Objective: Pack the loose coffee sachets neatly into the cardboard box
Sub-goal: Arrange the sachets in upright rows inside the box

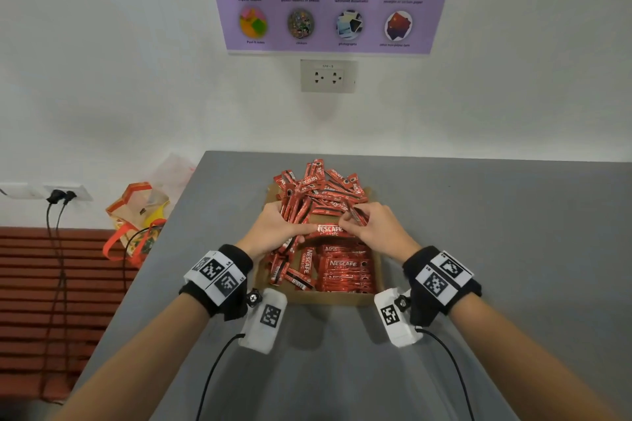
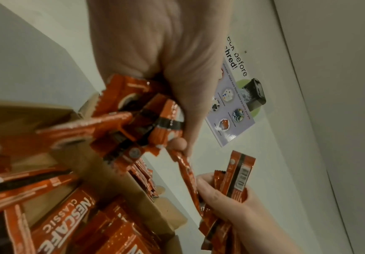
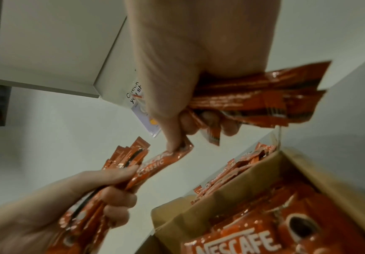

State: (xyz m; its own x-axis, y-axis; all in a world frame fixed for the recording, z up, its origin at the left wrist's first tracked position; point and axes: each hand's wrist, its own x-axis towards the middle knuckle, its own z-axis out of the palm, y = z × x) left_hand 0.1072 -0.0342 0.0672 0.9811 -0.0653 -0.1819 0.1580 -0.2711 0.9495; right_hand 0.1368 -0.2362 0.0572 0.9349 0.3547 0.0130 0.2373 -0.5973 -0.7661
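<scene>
Glossy foil-like sachets (image 1: pixel 337 265) shine in a matt brown cardboard box (image 1: pixel 342 297) under both hands, on a smooth grey table (image 1: pixel 496 232).

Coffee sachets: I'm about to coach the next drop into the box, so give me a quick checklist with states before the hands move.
1. Left hand grips a bundle of sachets: ok.
2. Right hand grips its own bundle: ok.
3. The single sachet passed between both hands is pinched at each end: ok.
4. Room left in the cardboard box: ok, its left part is only loosely filled.
5. Stack in the box lies flat and aligned: ok.
6. Loose pile behind is all packed: not ok.
</scene>
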